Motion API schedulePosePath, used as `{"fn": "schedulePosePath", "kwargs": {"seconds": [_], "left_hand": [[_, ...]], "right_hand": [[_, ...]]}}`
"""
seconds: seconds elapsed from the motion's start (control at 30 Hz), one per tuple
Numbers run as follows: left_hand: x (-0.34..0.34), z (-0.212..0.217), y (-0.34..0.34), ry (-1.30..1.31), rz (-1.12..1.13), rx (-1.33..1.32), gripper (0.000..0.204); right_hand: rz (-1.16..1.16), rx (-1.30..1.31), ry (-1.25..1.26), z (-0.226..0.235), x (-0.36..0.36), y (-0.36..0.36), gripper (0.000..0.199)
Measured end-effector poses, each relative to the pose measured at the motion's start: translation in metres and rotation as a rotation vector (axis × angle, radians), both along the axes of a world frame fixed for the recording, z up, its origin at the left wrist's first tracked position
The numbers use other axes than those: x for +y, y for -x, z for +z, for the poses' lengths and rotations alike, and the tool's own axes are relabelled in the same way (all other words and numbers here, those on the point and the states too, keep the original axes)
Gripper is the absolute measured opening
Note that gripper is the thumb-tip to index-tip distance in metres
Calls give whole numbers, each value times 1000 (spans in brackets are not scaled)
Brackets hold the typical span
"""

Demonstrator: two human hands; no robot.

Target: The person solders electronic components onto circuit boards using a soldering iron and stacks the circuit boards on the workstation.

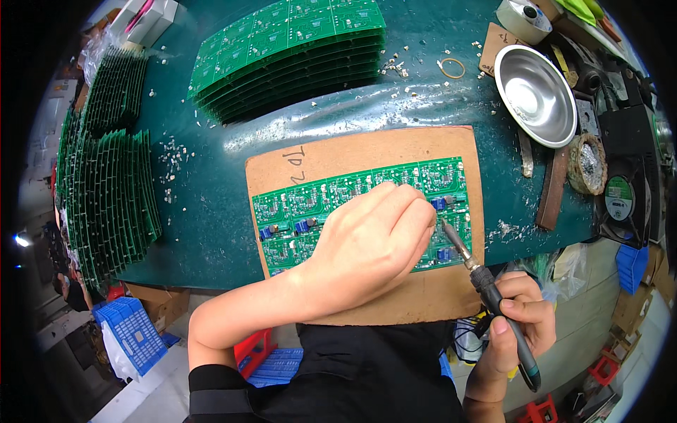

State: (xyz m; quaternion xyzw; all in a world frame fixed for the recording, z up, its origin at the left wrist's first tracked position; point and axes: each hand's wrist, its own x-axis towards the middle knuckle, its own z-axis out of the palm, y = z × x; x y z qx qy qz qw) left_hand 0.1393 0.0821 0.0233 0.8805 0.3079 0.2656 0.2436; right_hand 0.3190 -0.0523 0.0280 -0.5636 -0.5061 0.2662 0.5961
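Head view: studded green board [307, 201] beneath my bunched left hand [377, 243], its grip hidden; my right hand [530, 315] holds a tapered iron [485, 283].

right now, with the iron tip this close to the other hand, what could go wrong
The soldering iron has its tip close to the left hand; if hot, a slip might burn it. Small parts crowd the circuit board, so a stray touch could harm a neighbouring part. The brown sheet beneath juts past the table edge, so a bump might shift everything.
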Motion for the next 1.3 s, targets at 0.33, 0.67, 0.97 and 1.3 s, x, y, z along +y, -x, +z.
{"fn": "schedulePosePath", "kwargs": {"seconds": [0.33,0.67,0.97,1.3], "left_hand": [[-10,7,2,-9,40,25,20],[16,22,51,-21,171,78,26],[37,25,106,212,108,207,24],[-95,191,170,-603,624,333,23]], "right_hand": [[-657,-371,26,-13,0,-65,20],[-214,-241,-56,-11,-4,-24,29],[-81,-517,143,-20,17,14,22],[-82,-117,-89,17,15,9,16]]}}
